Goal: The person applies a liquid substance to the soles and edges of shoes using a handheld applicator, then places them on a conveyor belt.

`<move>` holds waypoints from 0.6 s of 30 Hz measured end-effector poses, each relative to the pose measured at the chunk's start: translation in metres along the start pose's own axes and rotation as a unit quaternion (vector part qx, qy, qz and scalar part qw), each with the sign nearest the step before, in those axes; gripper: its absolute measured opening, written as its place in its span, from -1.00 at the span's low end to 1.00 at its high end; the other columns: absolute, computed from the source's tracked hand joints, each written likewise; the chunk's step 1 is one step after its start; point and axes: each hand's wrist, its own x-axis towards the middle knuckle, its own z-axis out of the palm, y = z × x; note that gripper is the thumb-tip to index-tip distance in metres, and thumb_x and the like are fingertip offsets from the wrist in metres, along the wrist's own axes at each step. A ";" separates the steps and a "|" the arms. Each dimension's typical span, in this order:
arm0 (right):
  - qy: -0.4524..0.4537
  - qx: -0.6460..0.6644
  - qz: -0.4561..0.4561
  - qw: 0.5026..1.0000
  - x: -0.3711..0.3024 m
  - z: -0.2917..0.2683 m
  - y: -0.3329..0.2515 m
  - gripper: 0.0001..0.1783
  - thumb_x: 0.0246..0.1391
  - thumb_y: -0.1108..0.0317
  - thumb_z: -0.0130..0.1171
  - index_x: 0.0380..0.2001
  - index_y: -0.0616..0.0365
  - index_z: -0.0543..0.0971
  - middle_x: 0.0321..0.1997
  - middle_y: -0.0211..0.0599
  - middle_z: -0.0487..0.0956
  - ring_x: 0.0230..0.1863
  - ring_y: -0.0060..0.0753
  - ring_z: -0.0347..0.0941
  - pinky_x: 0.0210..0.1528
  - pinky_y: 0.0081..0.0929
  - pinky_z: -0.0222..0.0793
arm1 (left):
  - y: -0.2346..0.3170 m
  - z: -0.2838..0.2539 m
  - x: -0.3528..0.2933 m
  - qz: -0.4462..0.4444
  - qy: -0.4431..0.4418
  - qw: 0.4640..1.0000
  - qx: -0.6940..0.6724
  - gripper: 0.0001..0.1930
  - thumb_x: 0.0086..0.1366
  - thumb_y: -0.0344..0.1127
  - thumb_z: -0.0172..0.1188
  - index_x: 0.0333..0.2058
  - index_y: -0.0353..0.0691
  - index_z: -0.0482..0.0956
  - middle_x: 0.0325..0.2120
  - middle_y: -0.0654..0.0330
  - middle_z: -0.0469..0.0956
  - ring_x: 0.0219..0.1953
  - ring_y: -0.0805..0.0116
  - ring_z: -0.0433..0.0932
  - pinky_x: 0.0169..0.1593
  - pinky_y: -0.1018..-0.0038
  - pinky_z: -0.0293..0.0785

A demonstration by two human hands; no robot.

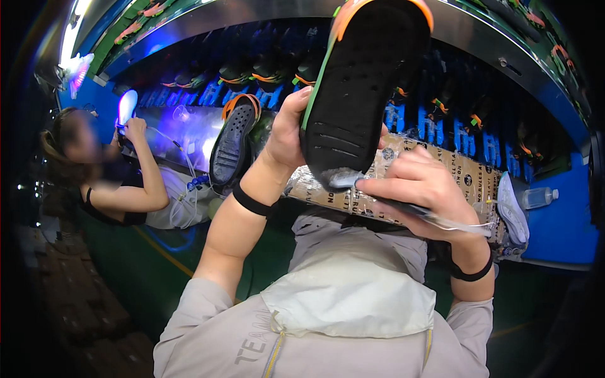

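Blue racks (432,131) behind cardboard (455,171). One shoe (367,88) above the cardboard, upper end cropped; black sole facing me, orange-and-green trim. My left hand (288,133) clasps its side, fingers partly hidden. My right hand (421,187), curled, pinches a slim tool (403,206) at the sole's lower end; tip indistinct.

left of the near shoe (365,94) is a second shoe (231,148); right, past the cardboard (459,177), a bottle (539,198).

You have free room above your lap (353,242); ahead the black shoe (359,94) blocks you, at left another shoe (233,148), at right a bottle (539,198).
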 end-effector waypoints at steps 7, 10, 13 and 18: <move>-0.045 0.048 -0.030 0.997 0.000 -0.003 0.000 -0.61 -0.01 0.41 0.55 -0.04 0.02 0.78 -0.41 -0.43 0.53 -0.29 -0.22 0.46 -0.13 -0.21 0.28 | 0.000 -0.017 0.011 -0.063 0.023 0.997 0.040 -0.43 0.58 -0.12 -0.09 0.26 -0.52 0.54 0.10 -0.16 0.70 0.05 0.12 0.77 0.16 0.23 0.72; -0.047 -0.026 -0.039 0.998 0.000 -0.001 0.000 -0.59 -0.05 0.43 0.56 -0.05 0.02 0.79 -0.43 -0.43 0.49 -0.31 -0.23 0.42 -0.17 -0.24 0.25 | 0.004 -0.018 0.016 -0.097 -0.005 0.995 0.011 -0.55 0.61 -0.13 -0.01 0.19 -0.36 0.62 -0.04 0.10 0.75 -0.05 0.40 0.74 0.06 0.46 0.65; -0.070 -0.017 -0.056 0.996 -0.001 0.002 0.001 -0.59 -0.06 0.42 0.56 -0.06 0.02 0.78 -0.42 -0.42 0.48 -0.31 -0.22 0.42 -0.19 -0.25 0.26 | 0.004 -0.012 0.016 -0.139 0.041 0.989 0.007 -0.56 0.60 -0.13 0.02 0.19 -0.36 0.62 -0.05 0.11 0.75 -0.10 0.43 0.73 0.03 0.47 0.66; -0.018 -0.004 -0.039 0.999 -0.007 0.009 0.004 -0.65 -0.06 0.40 0.56 -0.13 0.06 0.79 -0.46 -0.38 0.52 -0.37 -0.20 0.45 -0.21 -0.26 0.30 | 0.005 -0.010 0.016 -0.102 0.043 0.993 0.038 -0.52 0.60 -0.12 0.00 0.22 -0.39 0.59 -0.03 0.05 0.75 -0.09 0.39 0.75 0.01 0.43 0.69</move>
